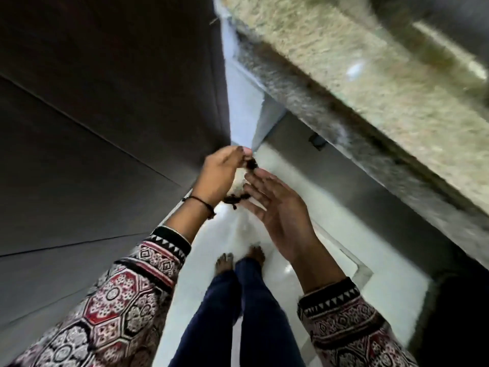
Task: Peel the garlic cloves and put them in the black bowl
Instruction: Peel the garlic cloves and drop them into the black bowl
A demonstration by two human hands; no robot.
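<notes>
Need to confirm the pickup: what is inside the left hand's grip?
The left hand holds a pale rounded lump with dark stringy tufts, possibly garlic; blur and the palm hide most of it.

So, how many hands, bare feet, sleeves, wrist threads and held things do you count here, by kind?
Hands: 2 (left, right)
Feet: 2
Sleeves: 2 (left, right)
Wrist thread: 1
Pale lump, held: 1
Total: 8
</notes>
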